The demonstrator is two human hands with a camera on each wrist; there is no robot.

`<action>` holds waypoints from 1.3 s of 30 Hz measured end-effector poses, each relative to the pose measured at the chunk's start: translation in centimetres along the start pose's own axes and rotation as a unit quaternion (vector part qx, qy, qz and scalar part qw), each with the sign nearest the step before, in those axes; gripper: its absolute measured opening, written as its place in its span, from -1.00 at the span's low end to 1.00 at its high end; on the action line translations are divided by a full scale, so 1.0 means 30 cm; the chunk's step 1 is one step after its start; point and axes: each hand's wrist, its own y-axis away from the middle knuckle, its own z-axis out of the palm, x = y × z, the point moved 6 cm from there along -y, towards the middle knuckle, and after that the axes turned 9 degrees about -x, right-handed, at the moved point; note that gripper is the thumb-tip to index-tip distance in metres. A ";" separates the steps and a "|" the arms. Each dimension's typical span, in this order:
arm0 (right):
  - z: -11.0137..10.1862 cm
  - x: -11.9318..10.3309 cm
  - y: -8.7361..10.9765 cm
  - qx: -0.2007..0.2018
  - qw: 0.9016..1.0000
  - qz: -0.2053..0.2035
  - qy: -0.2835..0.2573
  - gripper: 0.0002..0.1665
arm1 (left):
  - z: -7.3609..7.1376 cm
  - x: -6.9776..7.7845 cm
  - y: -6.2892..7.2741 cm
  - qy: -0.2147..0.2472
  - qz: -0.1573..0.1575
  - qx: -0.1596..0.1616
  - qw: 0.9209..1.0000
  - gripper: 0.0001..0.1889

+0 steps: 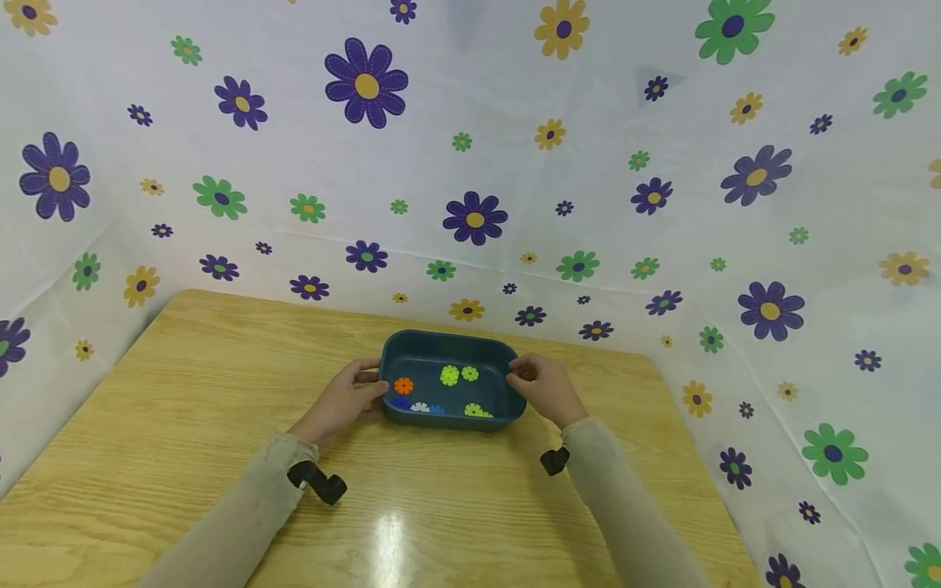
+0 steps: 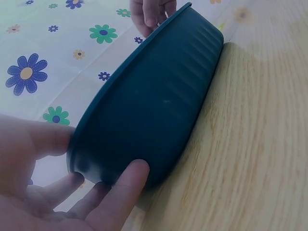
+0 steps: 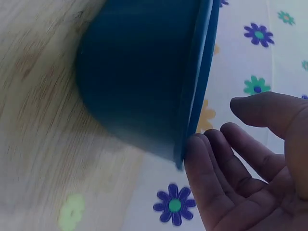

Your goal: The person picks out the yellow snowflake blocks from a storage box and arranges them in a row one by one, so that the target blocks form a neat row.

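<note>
A dark teal plastic bin (image 1: 445, 421) sits on the table, with small flower-shaped pieces inside. Among them are an orange piece (image 1: 403, 386), several yellow-green pieces (image 1: 449, 375), a white piece (image 1: 420, 407) and blue ones (image 1: 400, 403) by the near wall, which partly hides them. My left hand (image 1: 345, 402) holds the bin's left end, its digits spread round the rim and outer wall. At the right end, my right hand (image 1: 547, 388) has its fingertips at the rim; the right wrist view shows its thumb (image 3: 262, 110) apart from the bin.
Beside the bin's right end, a yellow-green flower piece (image 3: 72, 211) lies on the wooden table (image 1: 441, 506). White cloth with printed flowers (image 1: 294, 163) rises behind the table and along both sides. Black wrist mounts (image 1: 318, 482) stick out from both sleeves.
</note>
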 end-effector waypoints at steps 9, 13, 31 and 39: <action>0.141 -0.063 -0.050 -0.060 0.998 -0.001 0.034 -0.69 | 0.003 -0.012 -0.001 0.005 -0.003 0.001 1.000 -0.40; 0.189 -0.069 -0.090 -0.065 0.997 -0.010 0.044 -0.69 | 0.003 -0.015 -0.002 0.009 -0.005 0.001 1.000 -0.39; 0.303 -0.085 -0.203 -0.142 0.986 -0.003 0.088 -0.55 | 0.006 -0.003 -0.003 0.023 -0.010 0.000 1.000 -0.42; 0.304 -0.102 -0.202 -0.134 0.988 0.004 0.071 -0.51 | -0.004 -0.006 -0.005 0.025 -0.006 0.001 1.000 -0.43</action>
